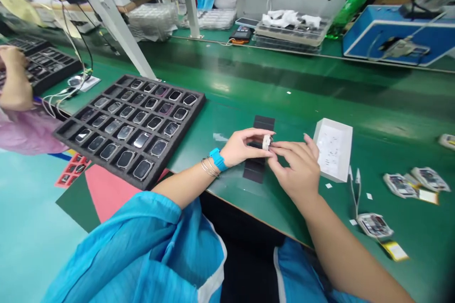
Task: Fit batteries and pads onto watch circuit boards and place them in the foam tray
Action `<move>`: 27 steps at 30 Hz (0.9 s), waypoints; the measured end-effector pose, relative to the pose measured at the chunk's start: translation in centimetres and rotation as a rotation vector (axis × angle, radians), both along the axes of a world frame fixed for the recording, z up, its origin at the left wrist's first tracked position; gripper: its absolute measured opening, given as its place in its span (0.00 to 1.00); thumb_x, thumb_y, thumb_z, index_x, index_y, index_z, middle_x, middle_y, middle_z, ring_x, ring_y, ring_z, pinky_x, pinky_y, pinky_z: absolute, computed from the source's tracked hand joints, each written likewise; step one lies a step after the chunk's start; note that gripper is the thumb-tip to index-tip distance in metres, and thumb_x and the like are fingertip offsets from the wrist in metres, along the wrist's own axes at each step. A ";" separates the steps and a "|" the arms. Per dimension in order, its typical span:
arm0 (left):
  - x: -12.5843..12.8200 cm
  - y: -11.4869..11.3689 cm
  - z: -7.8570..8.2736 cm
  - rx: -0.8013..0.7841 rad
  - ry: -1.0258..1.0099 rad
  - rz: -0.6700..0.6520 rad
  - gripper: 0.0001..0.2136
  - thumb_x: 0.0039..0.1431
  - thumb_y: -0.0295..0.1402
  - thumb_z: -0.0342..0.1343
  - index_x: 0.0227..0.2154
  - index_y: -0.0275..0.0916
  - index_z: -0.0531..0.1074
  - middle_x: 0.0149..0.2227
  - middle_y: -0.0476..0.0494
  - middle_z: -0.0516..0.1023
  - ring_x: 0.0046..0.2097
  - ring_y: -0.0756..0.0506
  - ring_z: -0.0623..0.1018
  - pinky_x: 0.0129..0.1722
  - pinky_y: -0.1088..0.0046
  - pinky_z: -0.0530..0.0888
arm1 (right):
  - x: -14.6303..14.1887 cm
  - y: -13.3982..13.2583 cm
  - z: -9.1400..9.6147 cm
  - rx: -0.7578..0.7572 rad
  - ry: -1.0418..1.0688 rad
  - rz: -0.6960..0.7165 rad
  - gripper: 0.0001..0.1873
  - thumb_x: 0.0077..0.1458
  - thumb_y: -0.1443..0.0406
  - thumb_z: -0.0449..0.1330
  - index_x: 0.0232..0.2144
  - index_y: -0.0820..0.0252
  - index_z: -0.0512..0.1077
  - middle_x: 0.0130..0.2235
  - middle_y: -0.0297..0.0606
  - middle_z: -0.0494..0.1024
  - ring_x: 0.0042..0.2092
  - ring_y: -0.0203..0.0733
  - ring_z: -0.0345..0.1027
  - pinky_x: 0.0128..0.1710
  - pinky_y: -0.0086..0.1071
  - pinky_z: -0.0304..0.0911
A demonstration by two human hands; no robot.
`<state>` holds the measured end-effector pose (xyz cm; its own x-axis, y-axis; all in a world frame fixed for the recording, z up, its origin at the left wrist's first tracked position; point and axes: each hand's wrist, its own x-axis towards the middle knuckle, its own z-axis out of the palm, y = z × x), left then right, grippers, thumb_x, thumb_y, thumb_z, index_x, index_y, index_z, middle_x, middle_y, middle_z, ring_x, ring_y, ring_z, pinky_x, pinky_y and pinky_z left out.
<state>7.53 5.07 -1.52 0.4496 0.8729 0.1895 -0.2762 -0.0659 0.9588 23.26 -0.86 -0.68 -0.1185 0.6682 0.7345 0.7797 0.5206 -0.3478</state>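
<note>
The left hand (241, 147) pinches a small white part (266, 142) between thumb and fingers, over a black strip (254, 170) near the table's (231, 85) near edge. The right hand (300, 165) brings narrowed fingers against the part's right side; whether they grip it, I cannot tell. Beyond the hands, a broad green stretch runs to the far edge, with room to move. Leftward, a tray (173, 144) juts past the near edge and bounds that side, its cells mostly holding screens (143, 169). Just right of the right hand, an open box (345, 151) contains tiny dark bits (333, 140). Farther right lie opened devices (375, 225), one beside a yellow-edged battery (396, 251).
</note>
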 end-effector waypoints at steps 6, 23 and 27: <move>-0.5 -0.2 1.0 -0.293 -0.143 -0.036 0.25 0.41 0.36 0.73 0.46 0.41 0.78 0.40 0.43 0.81 0.43 0.42 0.80 0.45 0.64 0.77 | 5.2 0.8 1.8 -0.025 0.039 -0.282 0.06 0.56 0.65 0.60 0.28 0.56 0.76 0.35 0.38 0.82 0.39 0.46 0.76 0.55 0.51 0.65; -1.1 0.0 1.6 -0.362 -0.173 -0.163 0.21 0.44 0.35 0.72 0.44 0.41 0.78 0.38 0.44 0.81 0.40 0.44 0.82 0.37 0.69 0.81 | 1.8 0.2 0.7 -1.090 1.134 0.432 0.21 0.42 0.57 0.74 0.37 0.58 0.72 0.28 0.29 0.78 0.29 0.35 0.75 0.33 0.31 0.75; -1.0 0.0 1.5 -0.409 -0.137 -0.201 0.21 0.45 0.35 0.71 0.45 0.41 0.78 0.41 0.43 0.81 0.41 0.43 0.82 0.38 0.68 0.81 | 3.1 0.2 1.4 -0.750 1.033 0.304 0.24 0.44 0.55 0.73 0.42 0.55 0.74 0.33 0.31 0.79 0.33 0.35 0.74 0.36 0.31 0.74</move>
<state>6.53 5.06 -0.06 0.6119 0.7867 -0.0819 -0.3707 0.3767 0.8489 26.40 -0.68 0.77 0.0538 0.9977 0.0412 -0.1323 0.0480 -0.9900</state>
